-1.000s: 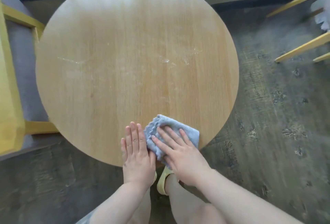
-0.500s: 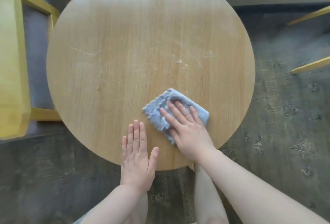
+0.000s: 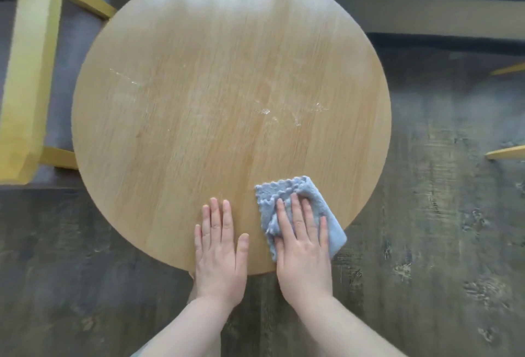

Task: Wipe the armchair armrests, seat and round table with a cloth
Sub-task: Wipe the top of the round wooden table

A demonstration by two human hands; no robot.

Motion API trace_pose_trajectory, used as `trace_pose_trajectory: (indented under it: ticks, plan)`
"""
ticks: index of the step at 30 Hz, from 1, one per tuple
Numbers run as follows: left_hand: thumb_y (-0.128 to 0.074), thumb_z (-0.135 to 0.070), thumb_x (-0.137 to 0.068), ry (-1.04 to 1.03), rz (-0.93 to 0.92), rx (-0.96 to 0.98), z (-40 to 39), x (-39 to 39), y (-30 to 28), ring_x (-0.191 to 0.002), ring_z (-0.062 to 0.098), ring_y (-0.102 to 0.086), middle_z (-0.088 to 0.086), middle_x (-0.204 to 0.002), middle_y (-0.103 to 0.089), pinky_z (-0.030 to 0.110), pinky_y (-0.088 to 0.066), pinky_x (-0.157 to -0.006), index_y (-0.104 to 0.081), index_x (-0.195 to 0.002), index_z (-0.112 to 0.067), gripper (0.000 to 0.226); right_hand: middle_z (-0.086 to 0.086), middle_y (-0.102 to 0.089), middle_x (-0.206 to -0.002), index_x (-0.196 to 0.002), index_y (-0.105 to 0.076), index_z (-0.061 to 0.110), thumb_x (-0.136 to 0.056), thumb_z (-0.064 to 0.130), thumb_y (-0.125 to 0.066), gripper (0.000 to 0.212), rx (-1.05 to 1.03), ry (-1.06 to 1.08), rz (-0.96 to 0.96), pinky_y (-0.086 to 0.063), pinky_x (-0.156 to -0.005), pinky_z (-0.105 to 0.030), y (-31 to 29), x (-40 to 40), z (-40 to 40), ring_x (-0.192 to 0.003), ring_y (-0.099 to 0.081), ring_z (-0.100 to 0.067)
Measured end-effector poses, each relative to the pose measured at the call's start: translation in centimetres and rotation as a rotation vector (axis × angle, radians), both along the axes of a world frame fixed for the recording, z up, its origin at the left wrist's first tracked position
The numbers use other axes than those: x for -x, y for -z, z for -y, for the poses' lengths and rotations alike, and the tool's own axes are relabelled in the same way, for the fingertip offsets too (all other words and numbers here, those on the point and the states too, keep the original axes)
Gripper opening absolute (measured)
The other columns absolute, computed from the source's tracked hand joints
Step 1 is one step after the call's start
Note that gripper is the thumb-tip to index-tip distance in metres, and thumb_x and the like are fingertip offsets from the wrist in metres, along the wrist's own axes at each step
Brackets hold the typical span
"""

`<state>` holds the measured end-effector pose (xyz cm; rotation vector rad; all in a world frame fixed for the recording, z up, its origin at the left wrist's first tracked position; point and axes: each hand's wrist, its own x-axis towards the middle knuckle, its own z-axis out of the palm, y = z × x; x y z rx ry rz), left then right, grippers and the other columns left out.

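Your right hand (image 3: 302, 245) lies flat, fingers (image 3: 295, 214) straight, pressing the blue cloth (image 3: 284, 194) onto the round wooden surface (image 3: 227, 86) near its lower right edge. Your left hand (image 3: 220, 248) rests just beside it, fingers spread flat, holding nothing. Yellow armchair armrest (image 3: 25, 72) at frame left. Pale smears mid-surface.

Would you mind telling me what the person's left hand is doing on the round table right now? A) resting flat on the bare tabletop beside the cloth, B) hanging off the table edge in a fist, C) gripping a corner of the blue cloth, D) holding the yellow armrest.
A: the left hand lies flat with straight fingers on the bare round table, apart from the blue cloth, which the right hand presses.
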<state>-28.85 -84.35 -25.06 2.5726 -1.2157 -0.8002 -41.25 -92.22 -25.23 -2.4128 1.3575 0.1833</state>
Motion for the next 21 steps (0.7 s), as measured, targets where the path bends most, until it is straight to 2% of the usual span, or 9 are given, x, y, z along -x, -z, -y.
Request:
trace_pose_trajectory:
  ticks: [3, 6, 8, 12, 13, 15, 17, 19, 21]
  plan:
    - [0.000, -0.053, -0.097, -0.039, -0.018, 0.016, 1.2, 2.3, 0.1, -0.147, 0.012, 0.009, -0.005, -0.160, 0.006, 0.033, 0.009, -0.117, -0.003, -0.153, -0.020, 0.065, 0.005, -0.015, -0.160, -0.150, -0.030, 0.026, -0.091, 0.033, -0.044, 0.061, -0.064, -0.450, 0.050, -0.009, -0.116, -0.043, 0.0, 2.1, -1.0, -0.148, -0.006, -0.015]
    - [-0.002, -0.056, -0.095, -0.112, -0.007, 0.021, 2.1, 3.9, 0.2, -0.146, 0.011, 0.012, -0.006, -0.160, 0.008, 0.032, 0.010, -0.117, -0.002, -0.152, -0.022, 0.066, 0.010, -0.016, -0.158, -0.149, -0.027, 0.033, -0.095, 0.038, -0.034, 0.055, -0.067, -0.866, 0.055, -0.001, -0.117, -0.038, 0.4, 3.6, 6.5, -0.147, -0.004, -0.010]
    - [-0.009, -0.053, -0.095, -0.140, 0.003, 0.014, 2.1, 5.0, 0.1, -0.146, 0.010, 0.014, -0.007, -0.159, 0.010, 0.031, 0.012, -0.116, 0.000, -0.152, -0.023, 0.065, 0.009, -0.016, -0.159, -0.151, -0.022, 0.036, -0.096, 0.037, -0.030, 0.055, -0.046, -0.748, 0.041, 0.003, -0.118, -0.037, 0.7, 5.6, 10.3, -0.147, -0.002, -0.009]
    - [-0.012, -0.050, -0.093, -0.227, -0.012, 0.008, 2.4, 6.7, -0.1, -0.144, 0.010, 0.018, -0.006, -0.158, 0.014, 0.028, 0.018, -0.114, 0.004, -0.152, -0.023, 0.066, 0.001, -0.018, -0.159, -0.151, -0.024, 0.029, -0.093, 0.034, -0.032, 0.059, 0.008, -0.131, 0.035, -0.005, -0.117, -0.045, 0.5, 6.6, 5.6, -0.147, -0.010, -0.017]
    - [-0.011, -0.051, -0.092, -0.252, -0.019, 0.013, 2.6, 6.9, -0.1, -0.144, 0.010, 0.019, -0.006, -0.158, 0.015, 0.028, 0.019, -0.113, 0.005, -0.151, -0.023, 0.067, 0.000, -0.017, -0.159, -0.152, -0.023, 0.028, -0.092, 0.035, -0.035, 0.062, 0.010, -0.113, 0.033, -0.006, -0.116, -0.046, 0.7, 5.5, 3.2, -0.147, -0.010, -0.018]
    - [-0.009, -0.052, -0.090, -0.305, -0.050, 0.038, 3.0, 6.9, 0.1, -0.143, 0.006, 0.020, -0.009, -0.157, 0.016, 0.028, 0.019, -0.113, 0.007, -0.149, -0.025, 0.067, 0.002, -0.014, -0.159, -0.151, -0.026, 0.027, -0.091, 0.037, -0.038, 0.063, -0.015, -0.274, 0.058, -0.006, -0.116, -0.044, 0.8, 3.4, 0.3, -0.147, -0.009, -0.017]
    - [-0.007, -0.053, -0.089, -0.335, -0.104, 0.074, 3.1, 6.6, 0.1, -0.141, 0.001, 0.023, -0.014, -0.155, 0.019, 0.024, 0.021, -0.111, 0.011, -0.147, -0.028, 0.065, 0.005, -0.022, -0.157, -0.147, -0.037, 0.025, -0.092, 0.037, -0.036, 0.056, -0.042, -0.564, 0.077, -0.011, -0.115, -0.041, 0.5, 2.6, 2.5, -0.146, -0.015, -0.014]
    - [-0.004, -0.055, -0.088, -0.297, -0.119, 0.083, 2.9, 6.3, 0.0, -0.140, 0.000, 0.026, -0.014, -0.154, 0.024, 0.022, 0.024, -0.109, 0.014, -0.146, -0.029, 0.066, 0.005, -0.026, -0.156, -0.148, -0.035, 0.027, -0.092, 0.037, -0.033, 0.056, 0.032, -0.721, 0.061, -0.009, -0.115, -0.040, 0.6, 3.6, 6.4, -0.145, -0.018, -0.013]
    - [-0.001, -0.054, -0.089, -0.261, -0.108, 0.061, 2.3, 6.4, -0.3, -0.139, 0.001, 0.028, -0.013, -0.154, 0.026, 0.023, 0.025, -0.109, 0.016, -0.148, -0.027, 0.068, 0.006, -0.015, -0.159, -0.152, -0.018, 0.033, -0.095, 0.035, -0.027, 0.058, 0.037, -0.462, 0.010, -0.002, -0.118, -0.040, 0.8, 5.6, 8.7, -0.147, -0.007, -0.011]
